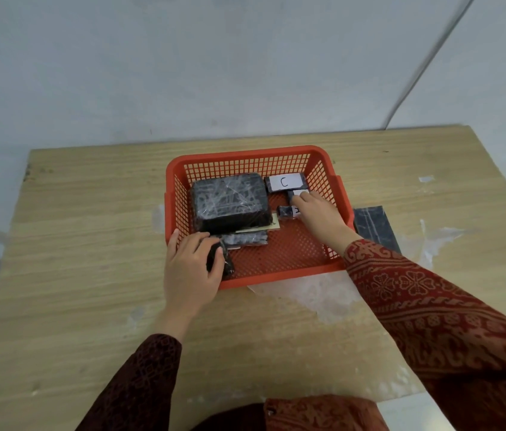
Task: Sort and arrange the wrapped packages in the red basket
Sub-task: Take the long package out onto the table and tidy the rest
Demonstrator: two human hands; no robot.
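Note:
The red basket [279, 273] stands mid-table. Inside, a big black wrapped package [230, 200] fills the left half, lying on a tan card. A package with a white "C" label [286, 182] rests against the far wall. Below it are two small labelled packages: one [296, 193] under my right hand's fingertips, another [286, 212] beside that hand. A flat dark package [247, 238] lies along the big one's near side. My left hand [192, 269] grips a small dark package [218, 259] at the basket's near-left corner. My right hand [318, 213] reaches in from the right.
A dark flat sheet [374, 227] lies on the wooden table [90, 244] just right of the basket. Clear tape patches mark the tabletop near the basket's front and right. A grey wall rises behind the table, with a cable running down it at right.

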